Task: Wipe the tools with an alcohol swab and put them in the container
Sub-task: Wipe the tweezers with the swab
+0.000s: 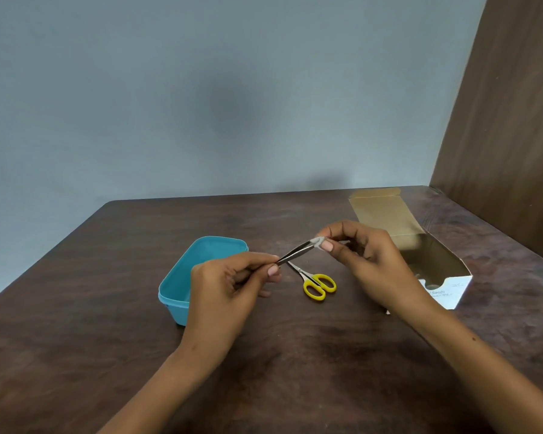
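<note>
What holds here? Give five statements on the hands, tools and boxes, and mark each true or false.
1. The left hand pinches one end of the tweezers. True.
2. The right hand holds the swab round the tweezers' far end. True.
3. The scissors lie inside the blue container. False: they lie on the table, right of it.
4. The scissors have red handles. False: yellow.
5. The cardboard box stands open at the right. True.

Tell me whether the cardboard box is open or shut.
Open: the cardboard box lies on its side, flap folded back, its brown inside showing.
</note>
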Motion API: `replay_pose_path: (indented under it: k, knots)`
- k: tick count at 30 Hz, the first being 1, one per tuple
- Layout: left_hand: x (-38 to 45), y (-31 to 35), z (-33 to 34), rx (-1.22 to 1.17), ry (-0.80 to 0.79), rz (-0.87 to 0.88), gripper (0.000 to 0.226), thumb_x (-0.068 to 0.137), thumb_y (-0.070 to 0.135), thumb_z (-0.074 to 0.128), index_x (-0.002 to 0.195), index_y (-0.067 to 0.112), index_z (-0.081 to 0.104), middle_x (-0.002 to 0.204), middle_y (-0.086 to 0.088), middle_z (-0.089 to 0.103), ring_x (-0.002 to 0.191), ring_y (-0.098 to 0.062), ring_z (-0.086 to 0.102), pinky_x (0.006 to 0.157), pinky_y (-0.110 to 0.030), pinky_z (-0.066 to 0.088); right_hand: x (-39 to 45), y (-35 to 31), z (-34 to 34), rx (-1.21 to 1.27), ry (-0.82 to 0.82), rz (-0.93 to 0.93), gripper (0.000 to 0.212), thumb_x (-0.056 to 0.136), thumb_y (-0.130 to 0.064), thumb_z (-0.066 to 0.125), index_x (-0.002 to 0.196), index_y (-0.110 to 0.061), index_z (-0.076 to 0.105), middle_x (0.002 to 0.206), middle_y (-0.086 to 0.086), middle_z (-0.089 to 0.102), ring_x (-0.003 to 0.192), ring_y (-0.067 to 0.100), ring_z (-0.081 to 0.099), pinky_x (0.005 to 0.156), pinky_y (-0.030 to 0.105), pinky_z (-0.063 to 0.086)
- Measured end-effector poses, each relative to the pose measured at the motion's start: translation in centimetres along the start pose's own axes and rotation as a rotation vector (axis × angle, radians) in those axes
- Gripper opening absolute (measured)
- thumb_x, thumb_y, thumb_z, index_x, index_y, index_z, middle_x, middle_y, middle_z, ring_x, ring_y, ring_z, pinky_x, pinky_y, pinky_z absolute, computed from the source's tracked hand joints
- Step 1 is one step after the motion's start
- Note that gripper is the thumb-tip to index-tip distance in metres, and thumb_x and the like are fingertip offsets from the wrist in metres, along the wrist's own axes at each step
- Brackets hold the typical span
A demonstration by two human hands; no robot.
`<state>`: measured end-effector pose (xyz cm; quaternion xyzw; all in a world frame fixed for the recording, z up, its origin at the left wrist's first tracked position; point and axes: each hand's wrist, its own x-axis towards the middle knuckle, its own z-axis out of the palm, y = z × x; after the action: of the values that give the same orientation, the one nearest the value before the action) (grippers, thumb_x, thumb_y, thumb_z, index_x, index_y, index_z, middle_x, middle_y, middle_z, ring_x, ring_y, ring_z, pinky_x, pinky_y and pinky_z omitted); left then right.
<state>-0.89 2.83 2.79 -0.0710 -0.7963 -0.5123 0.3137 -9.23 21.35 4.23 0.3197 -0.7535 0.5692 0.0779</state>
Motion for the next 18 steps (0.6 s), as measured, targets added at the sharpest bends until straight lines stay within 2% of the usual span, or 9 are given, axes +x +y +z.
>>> replay_pose_path:
  k: [5,10,14,18]
  knots:
    - [-0.1,0.4,0.4,-0.166,0.007,-0.114,0.015,0.079,0.001,0.067,0.09,0.01,0.073,0.076,-0.002,0.076,0.074,-0.011,0.073,0.056,-0.019,0.056,-0.3,-0.7,0.7,0.369,0.16,0.166,0.011,0.082,-0.008,0.064,0.086,-0.016,0.072,0.082,-0.009,0.074,0.078,-0.003,0.063,0.067,0.011,0.047]
    - [0.0,0.9,0.5,-0.334,0.048,-0.22,0.012,0.08,0.002,0.066,0.087,0.009,0.071,0.076,-0.004,0.076,0.072,-0.015,0.074,0.052,-0.018,0.055,-0.6,-1.0,1.2,0.648,0.344,0.308,0.008,0.076,-0.013,0.067,0.082,-0.016,0.071,0.078,-0.01,0.073,0.079,0.0,0.064,0.068,0.018,0.055]
    - [-0.2,1.5,0.9,-0.417,0.052,-0.256,0.011,0.08,0.002,0.064,0.09,0.003,0.069,0.077,-0.006,0.076,0.073,-0.016,0.074,0.051,-0.017,0.054,-0.8,-1.1,1.7,0.842,0.332,0.471,0.008,0.067,-0.015,0.069,0.074,-0.015,0.072,0.071,-0.007,0.07,0.074,0.005,0.064,0.066,0.023,0.059]
    - [-0.5,1.6,1.2,-0.442,0.036,-0.267,0.01,0.081,0.002,0.063,0.09,0.002,0.068,0.076,-0.007,0.076,0.073,-0.017,0.074,0.051,-0.017,0.055,-0.8,-1.0,1.8,0.945,0.309,0.565,0.012,0.067,-0.014,0.07,0.079,-0.013,0.071,0.07,-0.004,0.07,0.07,0.006,0.066,0.06,0.024,0.058]
